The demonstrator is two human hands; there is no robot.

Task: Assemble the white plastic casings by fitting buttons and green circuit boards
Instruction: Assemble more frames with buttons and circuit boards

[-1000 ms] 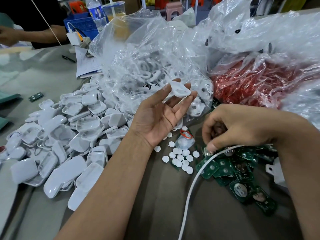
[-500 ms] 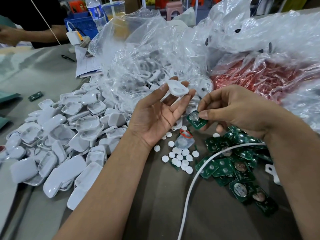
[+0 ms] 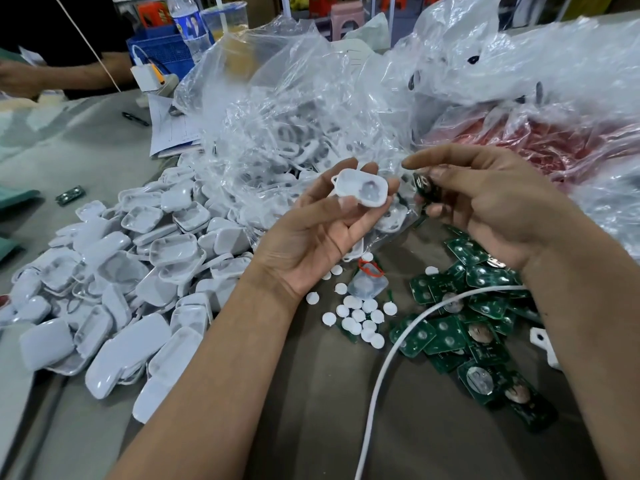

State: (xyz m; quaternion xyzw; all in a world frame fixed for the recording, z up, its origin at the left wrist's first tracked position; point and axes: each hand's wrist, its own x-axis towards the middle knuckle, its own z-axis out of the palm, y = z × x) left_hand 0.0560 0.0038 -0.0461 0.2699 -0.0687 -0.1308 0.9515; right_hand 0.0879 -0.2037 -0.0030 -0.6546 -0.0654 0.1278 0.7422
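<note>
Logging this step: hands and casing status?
Left hand holds open casing. Right hand pinches board beside it, not seated. Nothing between them.

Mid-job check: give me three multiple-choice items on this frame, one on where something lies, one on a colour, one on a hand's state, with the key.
1. Where do the loose white buttons lie?
A. Between the casing pile and the boards
B. Inside the red bag
C. On the paper sheets

2. What colour are the boards on the table?
A. Blue
B. Green
C. Yellow

3. What is the left hand doing?
A. Lying flat on the table
B. Holding a casing, hollow side up
C. Pulling the white cable

Key: 1 A, the buttons sit on the table with the casing pile to their left and the boards to their right. 2 B, the boards are dark green. 3 B, its fingertips hold the casing with the cavity facing the camera, while the right hand pinches a board beside it.
</note>
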